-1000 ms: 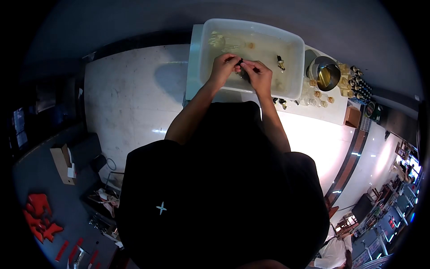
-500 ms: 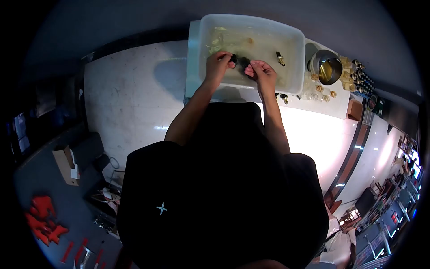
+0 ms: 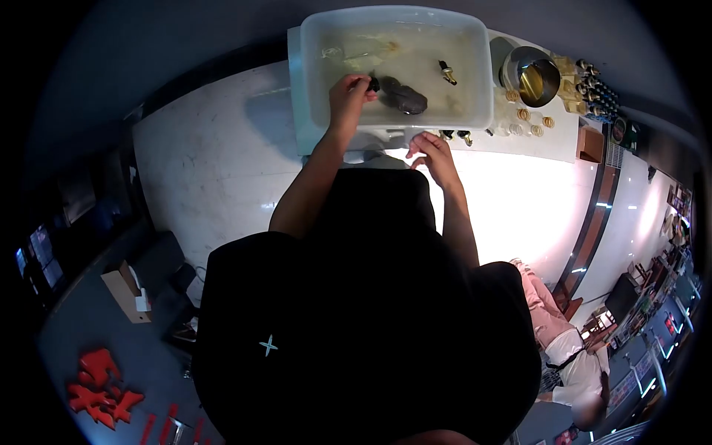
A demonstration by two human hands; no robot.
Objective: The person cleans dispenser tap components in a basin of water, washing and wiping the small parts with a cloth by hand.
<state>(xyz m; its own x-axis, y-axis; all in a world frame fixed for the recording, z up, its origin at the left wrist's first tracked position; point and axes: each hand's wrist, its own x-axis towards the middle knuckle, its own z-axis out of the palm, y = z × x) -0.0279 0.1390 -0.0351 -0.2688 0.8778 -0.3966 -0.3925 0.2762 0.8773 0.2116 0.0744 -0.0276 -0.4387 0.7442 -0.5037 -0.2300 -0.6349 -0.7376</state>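
My left hand (image 3: 347, 104) is inside the translucent plastic tub (image 3: 397, 15), its fingers pinched round a small black part (image 3: 372, 84). Beside that hand, a dark grey rounded lump (image 3: 406, 99) lies in the cloudy water; its kind is not clear. My right hand (image 3: 436, 157) is outside, just in front of the tub's near wall, fingers bent and apart with nothing visible in them. A black and brass fitting (image 3: 447, 73) rests toward the tub's right side. Clear, yellowish pieces (image 3: 363, 48) lie at the far left of the tub.
Right of the tub are a metal bowl (image 3: 538, 78), several brass-coloured rings (image 3: 523, 115) and rows of black-topped fittings (image 3: 593, 89). More fittings (image 3: 464, 137) sit by the tub's near edge. A person in a white top (image 3: 575, 363) is at lower right, behind me.
My right hand has left the tub and come toward me, fingers opening. The left hand stays in the tub with the black part. The dark lump now shows uncovered. The person behind is more visible.
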